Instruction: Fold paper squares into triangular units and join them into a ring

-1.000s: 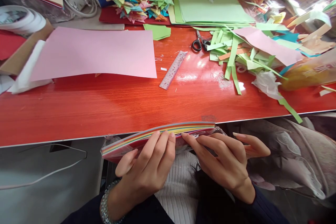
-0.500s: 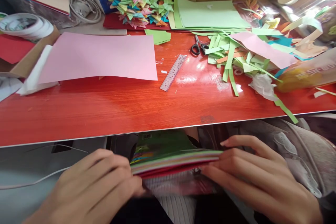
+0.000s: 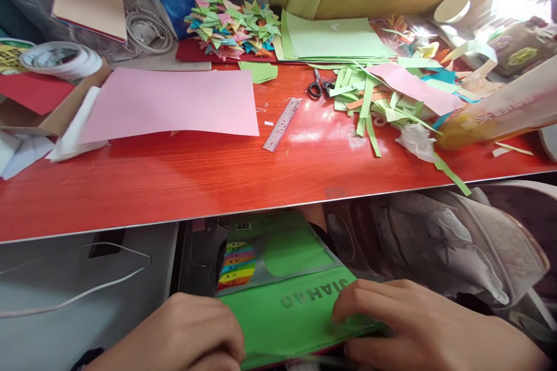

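Note:
Below the table's front edge lies a pack of coloured paper (image 3: 278, 319) in a clear plastic wrapper, its green top face up and marked with upside-down lettering. A rainbow-striped label (image 3: 237, 264) shows near its left side. My left hand (image 3: 191, 330) is closed on the pack's near left edge, fingers curled. At the near right corner, my right hand (image 3: 391, 319) grips the pack and wrapper between thumb and fingers, its fingertips slightly blurred. The pack's near edge is partly hidden by both hands.
On the red table (image 3: 174, 179) lie a pink sheet (image 3: 174, 101), a ruler (image 3: 282, 124), scissors (image 3: 317, 88) and green paper strips (image 3: 365, 90). Folded-paper pieces (image 3: 230, 26) and light green sheets (image 3: 335, 37) stand behind. A grey bag (image 3: 456, 237) is at the right below the table.
The pack has tipped from showing its layered paper edges to showing its green face. Both hands have moved lower with it, and the head view has shifted slightly.

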{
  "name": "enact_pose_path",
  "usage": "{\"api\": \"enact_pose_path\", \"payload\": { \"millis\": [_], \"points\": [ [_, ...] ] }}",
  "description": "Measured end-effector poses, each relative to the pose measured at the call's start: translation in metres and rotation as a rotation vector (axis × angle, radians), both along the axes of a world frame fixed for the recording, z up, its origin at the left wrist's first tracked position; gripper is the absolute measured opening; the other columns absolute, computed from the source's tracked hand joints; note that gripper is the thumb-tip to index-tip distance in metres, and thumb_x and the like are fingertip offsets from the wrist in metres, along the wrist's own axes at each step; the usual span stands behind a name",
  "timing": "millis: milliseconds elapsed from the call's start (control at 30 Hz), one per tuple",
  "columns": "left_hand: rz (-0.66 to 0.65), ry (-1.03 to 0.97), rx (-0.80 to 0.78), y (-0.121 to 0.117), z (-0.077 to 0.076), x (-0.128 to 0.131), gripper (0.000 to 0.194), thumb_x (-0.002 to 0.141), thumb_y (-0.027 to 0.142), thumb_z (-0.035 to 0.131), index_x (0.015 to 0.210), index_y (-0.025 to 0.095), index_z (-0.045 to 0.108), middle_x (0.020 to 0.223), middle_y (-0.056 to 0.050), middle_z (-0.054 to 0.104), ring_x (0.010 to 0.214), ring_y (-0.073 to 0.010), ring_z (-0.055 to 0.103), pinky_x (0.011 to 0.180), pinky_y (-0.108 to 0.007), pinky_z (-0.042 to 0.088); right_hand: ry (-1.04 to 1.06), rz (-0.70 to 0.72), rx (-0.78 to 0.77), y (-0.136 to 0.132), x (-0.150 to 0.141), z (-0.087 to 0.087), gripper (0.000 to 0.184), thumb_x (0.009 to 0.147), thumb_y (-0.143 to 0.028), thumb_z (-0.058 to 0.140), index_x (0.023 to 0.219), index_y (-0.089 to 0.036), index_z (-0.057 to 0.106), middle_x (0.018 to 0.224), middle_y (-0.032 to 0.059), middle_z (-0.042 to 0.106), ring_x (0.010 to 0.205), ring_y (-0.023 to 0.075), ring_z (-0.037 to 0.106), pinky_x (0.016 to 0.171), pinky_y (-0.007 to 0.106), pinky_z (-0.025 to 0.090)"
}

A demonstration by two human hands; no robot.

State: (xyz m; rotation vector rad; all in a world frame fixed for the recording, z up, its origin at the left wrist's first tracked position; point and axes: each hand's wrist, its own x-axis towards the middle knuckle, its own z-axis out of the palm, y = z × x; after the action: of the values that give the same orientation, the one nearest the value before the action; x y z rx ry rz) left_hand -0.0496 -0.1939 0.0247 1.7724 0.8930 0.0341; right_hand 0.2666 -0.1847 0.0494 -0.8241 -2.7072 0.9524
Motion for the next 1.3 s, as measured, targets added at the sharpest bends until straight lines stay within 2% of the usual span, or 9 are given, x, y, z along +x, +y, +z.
{"api": "enact_pose_path", "payload": {
  "millis": [133, 233, 467, 567, 667, 867, 1033, 1200, 1300],
  "points": [
    [0.308, 0.158, -0.54, 0.007, -0.009, 0.009, 0.017, 0.077, 0.036, 0.068, 0.072, 0.02, 0.067, 0.067, 0.004, 0.062, 0.064, -0.0098, 0.055, 0.061, -0.02, 0.041, -0.014, -0.037, -0.331, 0.005, -0.002, -0.004, 0.013, 0.091, -0.018, 0.059, 0.094, -0.023, 0.07, 0.092, -0.0033, 0.069, 0.08, 0.0053, 0.066, 0.074, 0.011, 0.048],
    [0.389, 0.084, -0.801, 0.007, -0.017, 0.008, 0.023, 0.077, 0.04, 0.066, 0.08, 0.017, 0.068, 0.062, 0.003, 0.055, 0.056, -0.0076, 0.047, 0.05, -0.018, 0.033, 0.012, -0.066, -0.577, 0.013, -0.004, -0.007, 0.014, 0.088, -0.014, 0.062, 0.092, -0.019, 0.074, 0.092, -0.0021, 0.07, 0.082, 0.0045, 0.066, 0.077, 0.009, 0.048],
    [0.368, 0.095, -0.785, 0.001, -0.023, 0.006, 0.033, 0.081, 0.048, 0.06, 0.081, 0.015, 0.063, 0.063, 0.004, 0.048, 0.057, -0.0067, 0.042, 0.051, -0.017, 0.034, 0.039, -0.304, -0.931, 0.009, -0.004, -0.021, 0.01, 0.082, -0.024, 0.071, 0.087, -0.017, 0.076, 0.083, 0.0001, 0.069, 0.078, 0.0088, 0.063, 0.072, 0.016, 0.047],
    [0.357, 0.153, -0.74, 0.001, -0.023, 0.006, 0.033, 0.082, 0.048, 0.057, 0.078, 0.016, 0.056, 0.063, 0.005, 0.044, 0.053, -0.0058, 0.037, 0.047, -0.016, 0.03, 0.037, -0.5, -1.204, 0.004, -0.002, -0.034, 0.025, 0.074, -0.035, 0.077, 0.085, -0.013, 0.07, 0.071, -0.0012, 0.062, 0.065, 0.0072, 0.053, 0.059, 0.016, 0.04],
    [0.324, 0.175, -0.684, 0.001, -0.024, 0.005, 0.033, 0.084, 0.049, 0.054, 0.078, 0.017, 0.053, 0.065, 0.005, 0.041, 0.052, -0.0055, 0.033, 0.044, -0.015, 0.028, 0.042, -0.515, -1.33, 0.004, -0.002, -0.045, 0.027, 0.076, -0.037, 0.074, 0.084, -0.012, 0.067, 0.066, -0.0018, 0.057, 0.061, 0.0069, 0.049, 0.058, 0.018, 0.037],
    [0.314, 0.205, -0.704, -0.001, -0.035, 0.004, 0.03, 0.085, 0.047, 0.051, 0.08, 0.017, 0.051, 0.067, 0.005, 0.041, 0.052, -0.0057, 0.035, 0.044, -0.015, 0.031, 0.069, -0.465, -1.355, 0.005, -0.003, -0.058, 0.029, 0.08, -0.039, 0.069, 0.089, -0.012, 0.063, 0.07, -0.001, 0.055, 0.063, 0.0078, 0.049, 0.06, 0.019, 0.036],
    [0.321, 0.195, -0.696, -0.002, -0.044, 0.003, 0.031, 0.084, 0.049, 0.05, 0.08, 0.018, 0.05, 0.064, 0.006, 0.036, 0.052, -0.0066, 0.033, 0.043, -0.015, 0.032, -0.075, -0.507, -0.863, 0.004, 0.002, -0.065, 0.014, 0.082, -0.028, 0.065, 0.08, -0.014, 0.063, 0.079, 0.0001, 0.056, 0.072, 0.0097, 0.048, 0.064, 0.02, 0.036],
    [0.341, 0.192, -0.677, -0.005, -0.057, 0.002, 0.033, 0.083, 0.051, 0.052, 0.085, 0.018, 0.05, 0.066, 0.006, 0.036, 0.054, -0.0072, 0.035, 0.044, -0.016, 0.032, -0.137, -0.486, -0.732, -0.004, 0.008, -0.087, 0.016, 0.086, -0.03, 0.059, 0.081, -0.016, 0.057, 0.08, -0.0007, 0.053, 0.072, 0.0104, 0.047, 0.066, 0.022, 0.038],
    [0.347, 0.201, -0.646, -0.008, -0.068, 0.003, 0.035, 0.081, 0.052, 0.054, 0.083, 0.018, 0.048, 0.064, 0.007, 0.035, 0.054, -0.0074, 0.035, 0.044, -0.017, 0.034, -0.106, -0.668, -0.697, -0.01, 0.011, -0.107, 0.034, 0.082, -0.041, 0.065, 0.103, -0.016, 0.053, 0.096, 0.0029, 0.052, 0.079, 0.0125, 0.05, 0.074, 0.027, 0.043]
  ]
}}
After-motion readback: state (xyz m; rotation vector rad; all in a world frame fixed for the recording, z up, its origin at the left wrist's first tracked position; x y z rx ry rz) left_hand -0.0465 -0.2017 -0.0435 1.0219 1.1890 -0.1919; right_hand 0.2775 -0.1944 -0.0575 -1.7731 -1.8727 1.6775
